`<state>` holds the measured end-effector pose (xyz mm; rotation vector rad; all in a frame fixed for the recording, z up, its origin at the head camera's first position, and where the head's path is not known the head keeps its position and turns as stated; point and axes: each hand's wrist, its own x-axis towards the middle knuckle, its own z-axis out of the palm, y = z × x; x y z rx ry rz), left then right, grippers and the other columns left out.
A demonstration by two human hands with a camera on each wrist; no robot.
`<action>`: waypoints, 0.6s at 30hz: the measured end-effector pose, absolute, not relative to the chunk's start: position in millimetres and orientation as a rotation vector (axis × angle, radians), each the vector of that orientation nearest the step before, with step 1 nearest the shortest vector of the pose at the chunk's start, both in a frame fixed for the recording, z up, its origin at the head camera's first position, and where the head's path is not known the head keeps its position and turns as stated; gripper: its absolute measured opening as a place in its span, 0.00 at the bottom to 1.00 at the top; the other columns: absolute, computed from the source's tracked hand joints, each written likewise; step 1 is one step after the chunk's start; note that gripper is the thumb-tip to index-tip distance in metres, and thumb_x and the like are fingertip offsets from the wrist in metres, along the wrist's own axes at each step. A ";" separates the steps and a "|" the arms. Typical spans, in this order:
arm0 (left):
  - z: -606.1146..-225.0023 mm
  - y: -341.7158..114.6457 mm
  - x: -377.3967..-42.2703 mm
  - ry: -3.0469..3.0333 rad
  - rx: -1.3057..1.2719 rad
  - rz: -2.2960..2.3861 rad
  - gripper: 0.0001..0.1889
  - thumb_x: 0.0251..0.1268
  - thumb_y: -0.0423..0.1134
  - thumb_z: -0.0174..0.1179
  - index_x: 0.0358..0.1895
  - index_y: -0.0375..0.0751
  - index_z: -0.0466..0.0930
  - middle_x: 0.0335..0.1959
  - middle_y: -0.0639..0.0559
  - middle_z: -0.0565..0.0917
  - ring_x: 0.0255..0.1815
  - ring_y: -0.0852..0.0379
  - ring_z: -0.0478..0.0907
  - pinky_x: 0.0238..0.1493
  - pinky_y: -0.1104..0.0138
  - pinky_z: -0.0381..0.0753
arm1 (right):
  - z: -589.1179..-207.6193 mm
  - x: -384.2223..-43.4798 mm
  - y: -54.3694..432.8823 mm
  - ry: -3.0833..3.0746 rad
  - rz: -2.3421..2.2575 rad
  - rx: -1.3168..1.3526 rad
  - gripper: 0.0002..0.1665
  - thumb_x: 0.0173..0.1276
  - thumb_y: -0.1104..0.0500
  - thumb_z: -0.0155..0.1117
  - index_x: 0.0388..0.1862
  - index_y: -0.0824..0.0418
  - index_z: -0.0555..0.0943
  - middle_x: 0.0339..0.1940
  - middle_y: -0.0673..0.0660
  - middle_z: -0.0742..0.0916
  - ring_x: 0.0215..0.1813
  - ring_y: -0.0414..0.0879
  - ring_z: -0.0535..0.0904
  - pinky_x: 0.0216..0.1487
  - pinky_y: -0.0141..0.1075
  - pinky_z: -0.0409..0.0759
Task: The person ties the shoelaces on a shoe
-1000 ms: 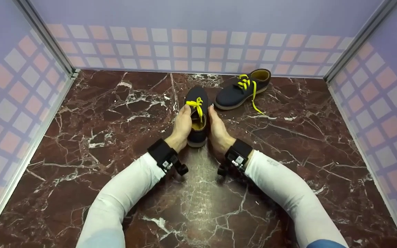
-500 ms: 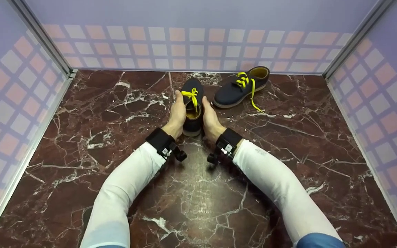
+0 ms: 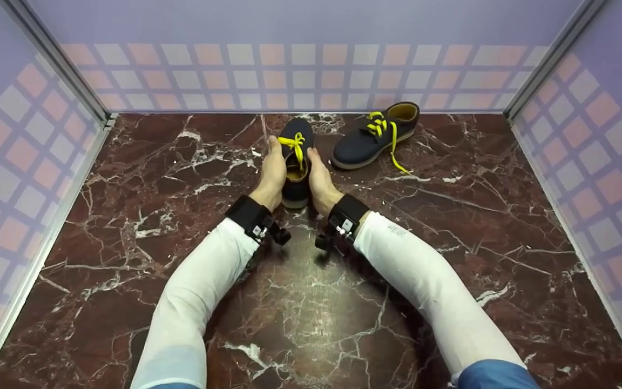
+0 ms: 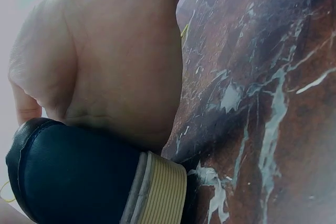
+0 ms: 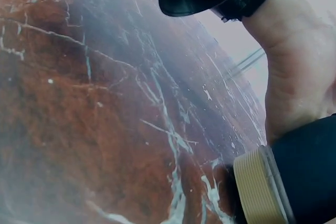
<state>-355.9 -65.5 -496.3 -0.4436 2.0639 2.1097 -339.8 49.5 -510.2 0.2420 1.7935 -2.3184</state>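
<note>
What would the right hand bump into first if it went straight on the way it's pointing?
Most likely the dark shoe on its left, since the right hand angles inward; past that, perhaps the back wall. Depth is hard to judge.

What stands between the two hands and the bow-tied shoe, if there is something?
Nothing visible: the left hand and right hand touch opposite sides of the bow-tied shoe. The loose-laced shoe stands off to the right, not between them.

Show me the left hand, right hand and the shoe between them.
Left hand (image 3: 272,174): head view, thumb side.
Right hand (image 3: 322,179): head view, thumb side.
Shoe between them (image 3: 295,174): head view, lining inside its opening.
</note>
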 end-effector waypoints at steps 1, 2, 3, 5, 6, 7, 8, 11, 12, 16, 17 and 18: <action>-490.7 -65.2 -352.1 2.061 -0.422 2.106 0.44 0.90 0.71 0.25 0.92 0.45 0.57 0.95 0.47 0.58 0.96 0.49 0.53 0.96 0.59 0.53 | -509.7 -340.5 49.2 1.802 -2.317 0.247 0.43 0.93 0.45 0.39 0.97 0.58 0.45 0.99 0.52 0.49 0.99 0.44 0.39 0.98 0.38 0.40; -488.9 -64.9 -351.2 2.064 -0.415 2.111 0.44 0.90 0.70 0.25 0.92 0.45 0.57 0.95 0.47 0.57 0.96 0.49 0.53 0.96 0.59 0.52 | -509.3 -341.1 48.8 1.806 -2.317 0.250 0.43 0.93 0.45 0.40 0.97 0.58 0.45 0.99 0.52 0.49 0.99 0.44 0.39 0.98 0.38 0.40; -488.5 -65.3 -351.2 2.072 -0.412 2.107 0.44 0.90 0.71 0.25 0.92 0.45 0.57 0.95 0.46 0.57 0.96 0.48 0.53 0.96 0.58 0.53 | -509.2 -341.9 48.3 1.807 -2.317 0.255 0.43 0.93 0.44 0.40 0.97 0.57 0.45 0.99 0.51 0.49 0.99 0.44 0.39 0.98 0.38 0.40; -487.5 -65.5 -352.6 2.090 -0.428 2.086 0.45 0.90 0.71 0.25 0.92 0.45 0.57 0.95 0.46 0.58 0.96 0.48 0.54 0.96 0.58 0.53 | -509.0 -343.0 47.4 1.810 -2.316 0.254 0.43 0.93 0.44 0.40 0.97 0.57 0.44 0.99 0.51 0.49 0.99 0.43 0.39 0.98 0.37 0.40; -486.9 -65.5 -353.2 2.099 -0.440 2.076 0.45 0.90 0.72 0.25 0.92 0.45 0.58 0.95 0.46 0.59 0.96 0.48 0.54 0.96 0.58 0.53 | -508.8 -343.4 47.0 1.804 -2.319 0.250 0.44 0.93 0.44 0.40 0.97 0.57 0.44 0.99 0.51 0.48 0.99 0.43 0.39 0.98 0.37 0.40; -486.6 -65.5 -353.6 2.111 -0.450 2.066 0.45 0.90 0.72 0.25 0.92 0.45 0.58 0.95 0.46 0.59 0.96 0.48 0.55 0.96 0.58 0.54 | -508.4 -343.5 46.5 1.795 -2.324 0.248 0.44 0.92 0.44 0.40 0.97 0.57 0.43 0.99 0.51 0.48 0.99 0.43 0.38 0.98 0.37 0.39; -486.2 -65.4 -353.6 2.121 -0.457 2.056 0.45 0.90 0.71 0.25 0.92 0.44 0.58 0.94 0.46 0.59 0.96 0.48 0.55 0.96 0.58 0.54 | -508.3 -343.6 46.1 1.787 -2.327 0.247 0.44 0.92 0.44 0.41 0.97 0.57 0.43 0.99 0.51 0.48 0.99 0.43 0.38 0.98 0.37 0.39; -486.7 -64.9 -354.0 2.141 -0.463 2.039 0.44 0.90 0.71 0.25 0.92 0.44 0.59 0.94 0.46 0.60 0.95 0.47 0.56 0.96 0.57 0.54 | -508.5 -343.6 46.0 1.774 -2.329 0.244 0.45 0.92 0.44 0.41 0.97 0.57 0.42 0.99 0.51 0.47 0.99 0.43 0.37 0.98 0.38 0.38; -487.0 -64.7 -354.1 2.142 -0.463 2.039 0.44 0.90 0.70 0.25 0.92 0.43 0.59 0.94 0.46 0.60 0.95 0.47 0.55 0.96 0.57 0.54 | -508.8 -343.6 46.2 1.775 -2.327 0.245 0.45 0.92 0.44 0.41 0.97 0.57 0.41 0.99 0.51 0.46 0.99 0.43 0.37 0.98 0.38 0.38; -488.4 -63.8 -353.8 2.141 -0.444 2.039 0.44 0.91 0.70 0.25 0.92 0.43 0.57 0.95 0.46 0.58 0.96 0.47 0.53 0.96 0.57 0.52 | -510.5 -344.2 47.7 1.801 -2.300 0.240 0.45 0.92 0.44 0.40 0.97 0.57 0.41 0.99 0.51 0.46 0.99 0.43 0.36 0.98 0.38 0.38; -488.4 -63.6 -353.8 2.143 -0.443 2.037 0.44 0.91 0.70 0.25 0.92 0.43 0.57 0.95 0.46 0.58 0.96 0.47 0.53 0.96 0.57 0.52 | -510.5 -344.5 48.0 1.806 -2.295 0.238 0.45 0.93 0.43 0.40 0.97 0.57 0.41 0.99 0.51 0.46 0.99 0.43 0.36 0.98 0.38 0.38; -488.2 -63.2 -353.8 2.144 -0.440 2.039 0.44 0.91 0.70 0.25 0.92 0.43 0.57 0.95 0.46 0.58 0.96 0.47 0.53 0.96 0.57 0.52 | -510.5 -344.7 48.4 1.810 -2.291 0.236 0.45 0.93 0.43 0.39 0.97 0.58 0.41 0.99 0.51 0.46 0.99 0.43 0.36 0.98 0.38 0.38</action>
